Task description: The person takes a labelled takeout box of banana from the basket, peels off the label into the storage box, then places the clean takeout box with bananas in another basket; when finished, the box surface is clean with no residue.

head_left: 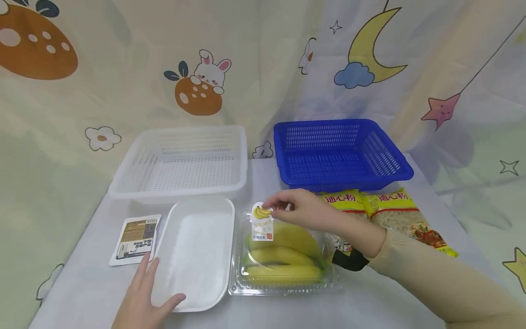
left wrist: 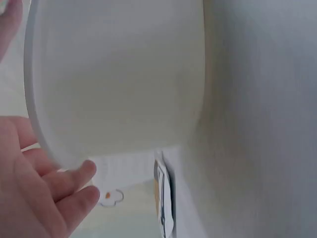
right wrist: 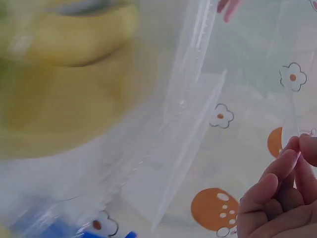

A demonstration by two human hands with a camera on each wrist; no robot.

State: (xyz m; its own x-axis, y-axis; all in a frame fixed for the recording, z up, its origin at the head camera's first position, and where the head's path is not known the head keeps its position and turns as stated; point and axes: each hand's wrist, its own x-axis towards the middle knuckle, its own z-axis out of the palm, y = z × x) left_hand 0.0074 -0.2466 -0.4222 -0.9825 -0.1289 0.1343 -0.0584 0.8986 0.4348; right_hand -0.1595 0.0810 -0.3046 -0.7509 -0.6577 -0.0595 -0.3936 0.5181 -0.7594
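My right hand point(head_left: 302, 210) pinches the top edge of a white banana label point(head_left: 262, 232) between thumb and finger, above a clear plastic clamshell box point(head_left: 283, 290). Bananas point(head_left: 283, 273) lie inside the box. In the right wrist view the label point(right wrist: 291, 111) appears nearly edge-on at the fingertips. To the left is a shallow white tray point(head_left: 197, 253). My left hand point(head_left: 141, 299) is at its near left rim, fingers spread, the thumb reaching over the tray's corner. The left wrist view has the fingers point(left wrist: 64, 183) around the outside of the rim.
A white and brown printed pouch point(head_left: 135, 240) lies left of the tray. Behind stand a white basket point(head_left: 193, 188) and a blue basket point(head_left: 343, 183). Two yellow pasta bags point(head_left: 404, 219) lie at the right, partly behind my right arm. A patterned curtain point(head_left: 263, 68) hangs at the back.
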